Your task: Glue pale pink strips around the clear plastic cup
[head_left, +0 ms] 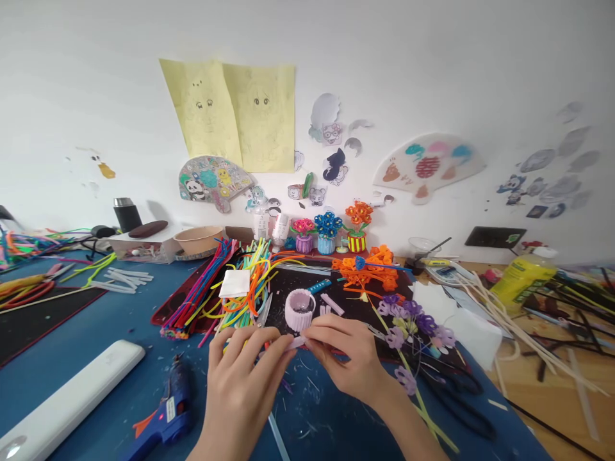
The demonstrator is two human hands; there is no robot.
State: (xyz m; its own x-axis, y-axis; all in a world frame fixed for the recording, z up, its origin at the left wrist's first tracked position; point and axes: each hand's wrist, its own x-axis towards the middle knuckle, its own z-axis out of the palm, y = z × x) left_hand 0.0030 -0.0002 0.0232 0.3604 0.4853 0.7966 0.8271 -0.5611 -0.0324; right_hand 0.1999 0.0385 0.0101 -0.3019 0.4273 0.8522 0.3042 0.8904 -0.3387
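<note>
My left hand [243,374] and my right hand [343,352] meet near the middle of the table, each pinching one end of a short pale lilac pipe cleaner piece [296,342]. Just beyond my fingertips stands a small ribbed lilac pot [298,315], upright, its hollow inside partly visible. A loose lilac piece [332,303] lies to its right, with a few shorter ones beside my right knuckles. Behind the pot is a teal strip with a pattern [319,286]. Scissors [263,310], partly hidden, lie beyond my left hand.
A blue glue gun [166,416] and a long white case [77,400] lie at left. Bundled colourful pipe cleaners [202,288] are behind my left hand. Purple flowers [408,320] and an orange pile [375,272] sit right; three finished flower pots [327,240] stand by the wall.
</note>
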